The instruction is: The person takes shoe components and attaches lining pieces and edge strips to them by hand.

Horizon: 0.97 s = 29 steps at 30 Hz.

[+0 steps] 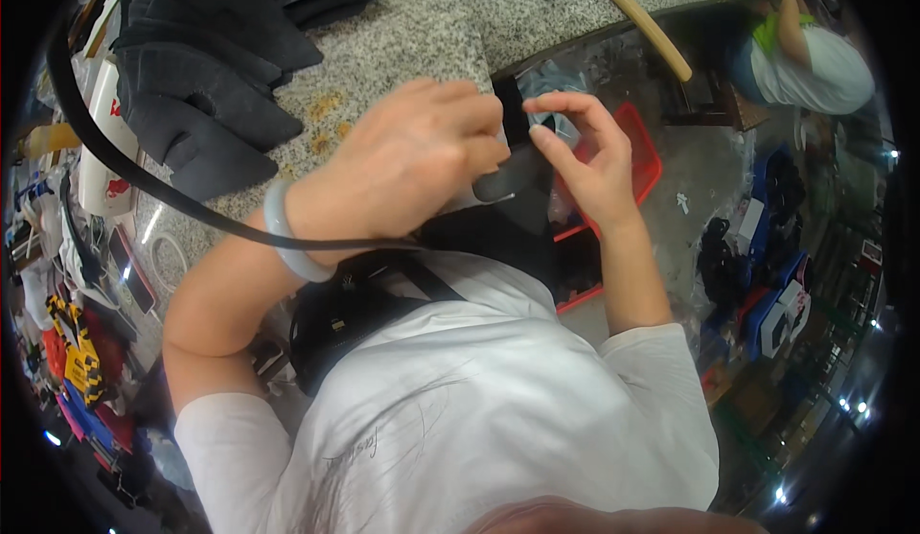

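Observation:
My left hand (412, 155), with a pale bangle (276, 222) on its wrist, is closed near the edge of the speckled stone worktop (402, 26). Its fingers curl under, and what they hold, if anything, is hidden. To its right, my right hand (596, 165) has thumb and index finger curved and apart, with nothing visible between the tips. A dark strip (512, 112) shows between the two hands. Just below my left fingers lies a dark, smooth piece (498, 181). Several dark grey curved foam-like pieces (206, 83) lie stacked at the worktop's left.
A black cable (144, 174) arcs over my left forearm. A hammer with a wooden handle (637, 21) lies at the far edge. Beyond my right hand is a red bin (644, 165). A phone (132, 270) rests at left; another person (800, 64) is at far right.

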{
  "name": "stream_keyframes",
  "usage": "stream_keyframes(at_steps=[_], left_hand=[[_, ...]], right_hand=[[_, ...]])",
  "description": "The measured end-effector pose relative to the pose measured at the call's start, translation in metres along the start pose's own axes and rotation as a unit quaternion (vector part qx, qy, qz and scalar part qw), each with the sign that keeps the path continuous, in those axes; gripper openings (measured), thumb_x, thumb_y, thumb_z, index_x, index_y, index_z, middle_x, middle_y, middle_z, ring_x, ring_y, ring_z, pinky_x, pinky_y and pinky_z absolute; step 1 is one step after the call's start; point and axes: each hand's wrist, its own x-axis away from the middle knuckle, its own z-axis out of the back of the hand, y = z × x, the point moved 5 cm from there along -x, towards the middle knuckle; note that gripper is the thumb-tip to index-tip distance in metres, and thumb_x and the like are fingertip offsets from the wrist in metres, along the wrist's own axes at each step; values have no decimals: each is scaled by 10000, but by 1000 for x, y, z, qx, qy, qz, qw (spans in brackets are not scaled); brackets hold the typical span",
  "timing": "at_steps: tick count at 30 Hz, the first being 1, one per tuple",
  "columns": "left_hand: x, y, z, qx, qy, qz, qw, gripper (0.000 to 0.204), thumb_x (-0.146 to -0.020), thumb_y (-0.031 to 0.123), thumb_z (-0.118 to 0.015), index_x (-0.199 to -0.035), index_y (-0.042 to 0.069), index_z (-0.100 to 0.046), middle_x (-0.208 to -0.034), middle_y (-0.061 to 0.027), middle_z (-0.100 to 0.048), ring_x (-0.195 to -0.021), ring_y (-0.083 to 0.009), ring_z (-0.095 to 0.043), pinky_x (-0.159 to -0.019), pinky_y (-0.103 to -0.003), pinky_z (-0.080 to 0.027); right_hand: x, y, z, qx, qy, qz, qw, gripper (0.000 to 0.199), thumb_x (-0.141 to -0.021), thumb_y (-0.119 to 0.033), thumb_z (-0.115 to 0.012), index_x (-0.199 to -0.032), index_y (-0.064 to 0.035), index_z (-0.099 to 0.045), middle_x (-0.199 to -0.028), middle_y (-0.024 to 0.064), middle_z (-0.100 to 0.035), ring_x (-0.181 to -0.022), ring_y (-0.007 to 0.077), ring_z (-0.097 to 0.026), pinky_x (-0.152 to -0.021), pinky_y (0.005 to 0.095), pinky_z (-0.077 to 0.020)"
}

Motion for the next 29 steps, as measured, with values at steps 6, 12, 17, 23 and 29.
stream_keyframes(at_steps=[6, 12, 17, 23, 29], left_hand=[[7, -1, 6, 45, 28, 32, 998, 142, -758, 109, -790, -857, 46, -710, -835, -74, -612, -783, -280, -606, -674, -387, -489], [14, 3, 5, 18, 50, 24, 998, 161, -753, 126, -803, -865, 52, -714, -835, -63, -608, -768, -272, -595, -667, -377, -490], [21, 5, 3, 1, 69, 52, 996, 215, -707, 162, -836, -877, 71, -741, -835, -40, -608, -765, -247, -592, -663, -369, -488], [27, 7, 3, -15, 104, 99, 989, 218, -686, 205, -849, -843, 92, -750, -823, -21, -600, -747, -226, -581, -636, -348, -465], [30, 11, 3, -51, 110, 139, 983, 195, -693, 209, -849, -840, 115, -762, -823, -12, -600, -794, -215, -580, -732, -373, -464]], right_hand=[[2, 0, -11, -110, -170, -181, 962, 105, -852, -51, -744, -915, -26, -664, -851, -7, -680, -812, 60, -638, -766, 222, -501], [-2, 0, -24, -149, -181, -197, 952, 128, -848, -87, -735, -831, -55, -612, -807, -45, -627, -760, 21, -573, -682, 207, -460], [-10, -2, -26, -120, -203, -187, 954, 188, -804, -92, -750, -778, -53, -567, -748, -43, -572, -714, 36, -526, -651, 225, -440], [-16, -14, -26, 22, -210, -68, 975, 223, -797, -118, -758, -760, -60, -546, -721, -47, -549, -705, 45, -522, -645, 230, -433], [-20, -8, -26, 9, -229, -95, 969, 250, -795, -170, -768, -752, -71, -543, -712, -16, -563, -709, 64, -531, -665, 249, -444]])
